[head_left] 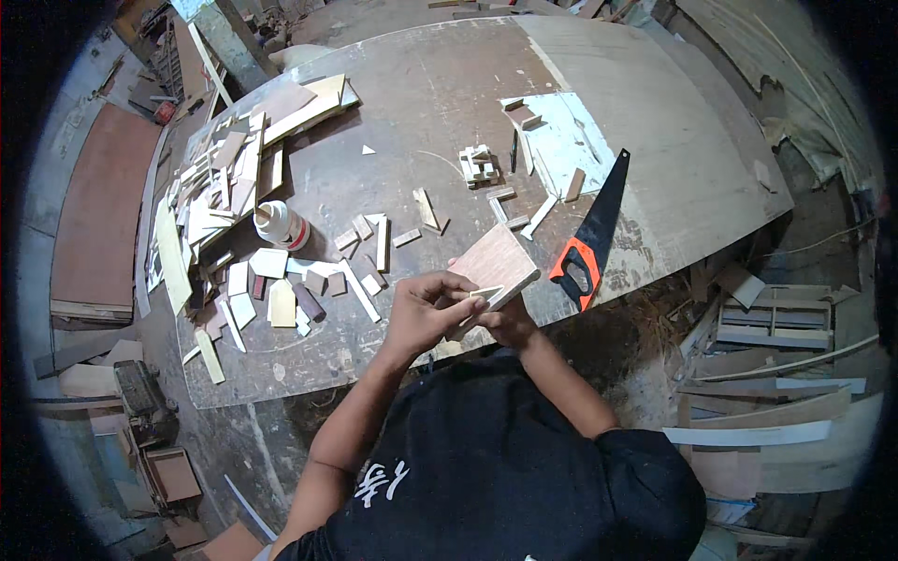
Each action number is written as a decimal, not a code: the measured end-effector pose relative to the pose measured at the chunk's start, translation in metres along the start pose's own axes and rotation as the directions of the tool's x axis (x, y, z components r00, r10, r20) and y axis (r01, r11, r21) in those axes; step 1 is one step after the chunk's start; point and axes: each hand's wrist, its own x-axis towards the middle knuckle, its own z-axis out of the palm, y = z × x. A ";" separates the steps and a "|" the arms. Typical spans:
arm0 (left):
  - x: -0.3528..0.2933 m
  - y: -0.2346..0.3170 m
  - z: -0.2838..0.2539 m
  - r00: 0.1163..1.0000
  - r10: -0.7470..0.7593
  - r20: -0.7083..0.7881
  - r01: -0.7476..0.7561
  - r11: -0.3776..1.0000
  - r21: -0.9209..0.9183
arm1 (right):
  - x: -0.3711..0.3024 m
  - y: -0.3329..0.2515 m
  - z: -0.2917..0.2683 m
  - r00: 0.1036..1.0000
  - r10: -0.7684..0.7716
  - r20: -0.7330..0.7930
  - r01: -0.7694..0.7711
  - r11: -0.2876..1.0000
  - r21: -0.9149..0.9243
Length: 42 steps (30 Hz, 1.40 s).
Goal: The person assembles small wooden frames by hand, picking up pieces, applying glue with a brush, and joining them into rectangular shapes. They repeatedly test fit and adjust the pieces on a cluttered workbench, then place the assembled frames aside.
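Near the table's front edge, my right hand (512, 323) holds a squarish wooden board (494, 260) up from below, tilted, with most of its fingers hidden behind it. My left hand (432, 304) is closed at the board's near edge, thumb and fingers pinching a small pale wood strip (486, 292) against it. Whether the strip is fixed to the board I cannot tell. Right of the board lies a handsaw (599, 224) with a black blade and orange handle. Beyond it stands a small stacked-wood assembly (478, 166).
A white glue bottle (281, 225) stands at the left among offcuts. Scrap wood is heaped on the table's (402, 112) left side. A pale stained sheet (566, 140) with wood bits lies at the far right, beside a black pen (514, 151). More lumber (776, 318) is stacked right of the table.
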 end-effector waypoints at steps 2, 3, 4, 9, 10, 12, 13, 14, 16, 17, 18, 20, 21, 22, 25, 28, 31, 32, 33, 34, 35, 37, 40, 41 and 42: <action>0.000 -0.001 0.000 1.000 -0.005 -0.003 0.005 1.000 0.015 | -0.001 0.000 0.001 1.000 -0.015 -0.028 0.015 1.000 0.016; 0.000 0.001 0.000 1.000 0.000 -0.008 0.000 0.999 0.047 | 0.000 -0.004 0.004 0.999 -0.008 -0.040 0.010 0.999 0.033; 0.000 0.003 0.000 1.000 0.005 -0.013 -0.004 0.997 0.079 | 0.000 -0.007 0.007 0.999 -0.002 -0.051 0.005 0.999 0.050; -0.003 0.008 0.002 0.999 -0.042 -0.019 0.043 0.998 0.039 | 0.001 -0.014 0.012 0.997 -0.058 -0.059 0.053 0.995 -0.085; -0.003 0.009 0.002 0.998 -0.069 -0.015 0.069 0.997 0.040 | 0.001 -0.014 0.011 0.997 -0.060 -0.049 0.055 0.993 -0.108; -0.003 0.007 0.003 0.999 -0.028 -0.021 0.029 0.999 0.022 | 0.002 -0.013 0.008 0.998 -0.045 -0.054 0.031 0.973 -0.227; -0.003 0.005 0.003 1.000 -0.007 -0.026 0.008 1.000 0.013 | 0.002 -0.012 0.007 0.998 -0.037 -0.055 0.020 0.958 -0.286; -0.004 0.004 0.003 0.999 0.029 -0.020 -0.028 0.999 0.026 | 0.003 -0.009 0.005 0.996 -0.072 -0.043 0.057 0.956 -0.289; -0.003 0.002 0.004 0.995 0.099 -0.001 -0.099 0.994 0.051 | 0.004 -0.007 0.005 0.992 -0.125 -0.034 0.112 0.962 -0.249; -0.003 0.003 0.004 0.997 0.078 0.008 -0.078 0.996 0.048 | 0.005 -0.007 0.006 0.989 -0.141 -0.035 0.131 0.970 -0.205; -0.003 0.002 0.003 0.998 0.057 0.017 -0.058 0.997 0.043 | 0.003 -0.010 0.011 0.990 -0.135 -0.045 0.129 0.985 -0.115; -0.004 0.001 0.002 0.999 0.026 0.026 -0.027 0.999 0.047 | 0.000 -0.010 0.012 0.992 -0.106 -0.065 0.103 0.993 -0.052; -0.004 0.001 0.002 1.000 0.016 0.025 -0.017 0.998 0.057 | 0.000 -0.007 0.010 0.994 -0.086 -0.074 0.080 0.994 -0.079; -0.004 0.001 0.001 1.000 0.006 0.024 -0.008 0.998 0.067 | -0.001 -0.004 0.009 0.994 -0.079 -0.080 0.072 0.993 -0.092; -0.005 0.003 0.002 0.999 -0.038 0.010 0.038 0.999 0.008 | 0.000 -0.002 0.007 0.992 -0.087 -0.091 0.077 0.991 -0.108; -0.005 -0.003 0.003 1.000 -0.010 0.012 0.010 0.999 -0.046 | 0.002 -0.001 0.008 0.992 -0.101 -0.075 0.095 0.992 -0.086; -0.006 0.005 0.004 1.000 -0.010 0.007 0.010 1.000 -0.002 | 0.001 0.003 0.003 0.993 -0.108 -0.057 0.097 0.981 -0.167; -0.006 0.009 0.004 1.000 -0.021 0.003 0.021 0.999 0.028 | 0.002 0.004 0.000 0.992 -0.119 -0.048 0.104 0.964 -0.245; -0.006 0.008 0.004 1.000 0.003 0.000 -0.003 0.999 0.051 | 0.002 0.004 0.001 0.992 -0.118 -0.038 0.107 0.970 -0.218; -0.006 0.006 0.003 1.000 0.027 -0.002 -0.027 0.997 0.075 | 0.002 0.004 0.002 0.993 -0.117 -0.028 0.110 0.975 -0.191; -0.006 0.005 0.003 0.999 0.051 -0.003 -0.051 0.994 0.098 | 0.002 0.005 0.002 0.995 -0.099 -0.022 0.092 0.974 -0.208; -0.007 0.011 0.003 1.000 -0.012 0.003 0.011 0.995 0.097 | 0.000 0.004 -0.002 0.999 -0.044 -0.022 0.036 0.958 -0.286; -0.007 0.007 0.003 1.000 0.027 0.006 -0.027 0.997 0.072 | 0.000 0.009 -0.002 0.999 -0.002 -0.051 -0.009 0.977 -0.214; -0.007 0.005 0.003 0.998 0.061 0.006 -0.062 0.996 0.059 | 0.000 0.009 -0.002 0.998 -0.017 -0.059 0.006 0.982 -0.190; -0.008 0.006 0.002 1.000 0.031 0.002 -0.031 0.998 0.054 | 0.001 0.005 0.003 0.997 -0.030 -0.066 0.019 0.986 -0.165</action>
